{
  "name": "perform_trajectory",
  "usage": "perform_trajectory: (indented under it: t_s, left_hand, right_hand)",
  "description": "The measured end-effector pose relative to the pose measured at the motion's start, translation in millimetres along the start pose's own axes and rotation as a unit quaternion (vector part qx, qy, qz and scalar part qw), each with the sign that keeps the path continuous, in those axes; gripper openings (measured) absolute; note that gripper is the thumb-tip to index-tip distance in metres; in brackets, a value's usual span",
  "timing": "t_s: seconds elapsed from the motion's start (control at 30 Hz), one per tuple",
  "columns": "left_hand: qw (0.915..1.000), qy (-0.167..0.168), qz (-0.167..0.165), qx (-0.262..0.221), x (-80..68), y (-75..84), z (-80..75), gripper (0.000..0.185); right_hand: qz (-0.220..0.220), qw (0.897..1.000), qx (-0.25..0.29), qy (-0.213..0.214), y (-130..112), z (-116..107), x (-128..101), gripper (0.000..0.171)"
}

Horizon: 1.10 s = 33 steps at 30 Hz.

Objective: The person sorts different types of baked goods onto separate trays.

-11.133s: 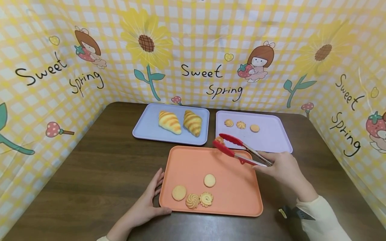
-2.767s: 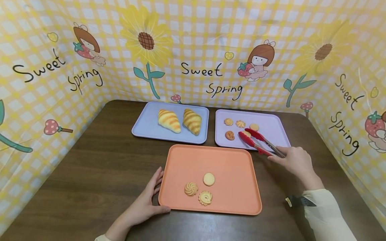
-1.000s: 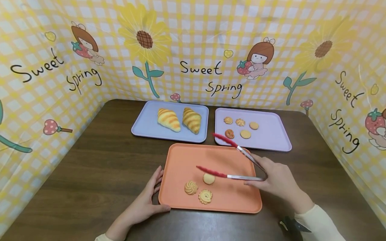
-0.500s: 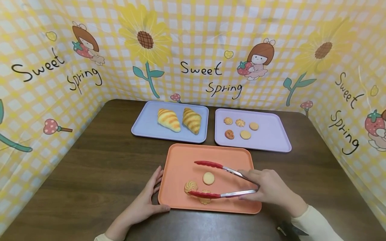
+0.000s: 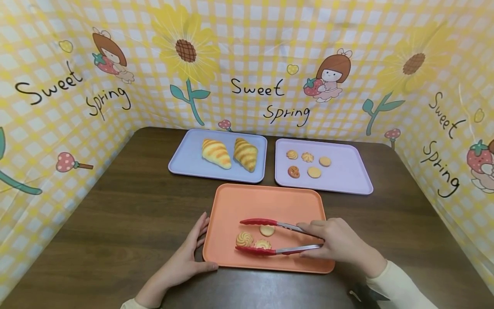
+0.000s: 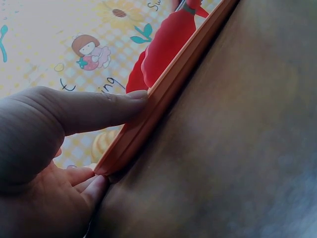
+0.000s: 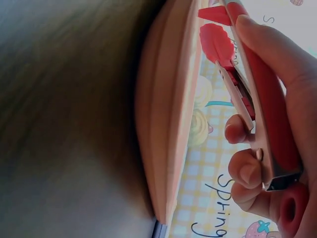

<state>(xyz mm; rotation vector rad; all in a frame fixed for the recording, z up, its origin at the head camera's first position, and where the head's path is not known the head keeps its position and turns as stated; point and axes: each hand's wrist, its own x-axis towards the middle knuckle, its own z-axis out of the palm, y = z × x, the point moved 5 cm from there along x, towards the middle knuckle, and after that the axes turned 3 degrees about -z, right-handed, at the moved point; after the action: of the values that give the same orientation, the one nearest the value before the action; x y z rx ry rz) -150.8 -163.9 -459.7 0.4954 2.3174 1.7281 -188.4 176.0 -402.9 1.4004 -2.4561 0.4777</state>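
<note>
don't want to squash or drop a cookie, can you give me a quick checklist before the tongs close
1. Firm hold: ok, the right hand grips the tongs.
2. Tongs open: ok, the red tips stand apart.
3. Tray steadied: ok, the left hand touches a near corner of the orange tray.
4. Only one cookie between the tips: not ok, the round cookie, swirl cookie and ruffled cookie all show at least partly between them from above.
5. Tips at cookie height: cannot tell, the head view gives no clear height.
</note>
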Motion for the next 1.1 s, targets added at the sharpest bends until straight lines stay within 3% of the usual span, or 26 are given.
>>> perform_trajectory:
  t_s: [0.3,1.1]
  left_hand:
    - [0.9999,-0.002,-0.015,-0.001,0.7,-1.4,0.6,0.12]
    - [0.9999,-0.005,-0.013,-0.008,1.0,-0.1,0.4,0.119]
  right_hand:
    - [-0.008,1.0,-0.006,0.011,-4.0,-3.5,2.7,0.052]
    - [-0.025,0.999,-0.032,-0.004,-9.3,-2.7,2.5,0.046]
